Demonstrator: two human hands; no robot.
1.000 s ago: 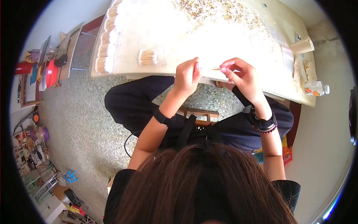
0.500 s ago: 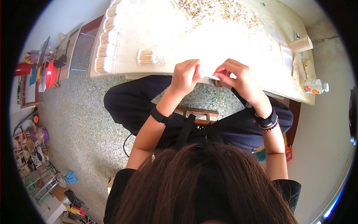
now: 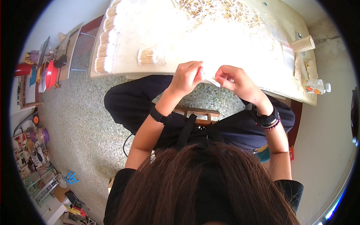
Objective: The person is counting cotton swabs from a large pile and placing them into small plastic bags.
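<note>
My left hand [image 3: 188, 77] is closed at the table's near edge, fingers curled round one end of a thin white strip-like thing [image 3: 213, 81]. Glare and the fingers hide what it is exactly. On its other side, my right hand [image 3: 237, 83] pinches with thumb and forefinger at the strip's right end. Left of my hands lies a bundle of cotton swabs [image 3: 147, 57] beside a clear wrapper. A long row of cotton swab bundles [image 3: 104, 48] lines the table's left edge. Loose cotton swabs [image 3: 225, 14] are heaped at the far side.
The pale table [image 3: 165, 69] has a strongly glaring middle. At its right stand a clear bottle [image 3: 315, 87], a pale roll [image 3: 302, 44] and plastic bags [image 3: 288, 56]. A wooden stool frame [image 3: 200, 112] is between my legs. Shelves and clutter [image 3: 45, 176] fill the left side.
My right hand has turned and drawn slightly down. More white shows between my hands, and the dark round shape beneath them is no longer seen. My left hand has barely moved.
</note>
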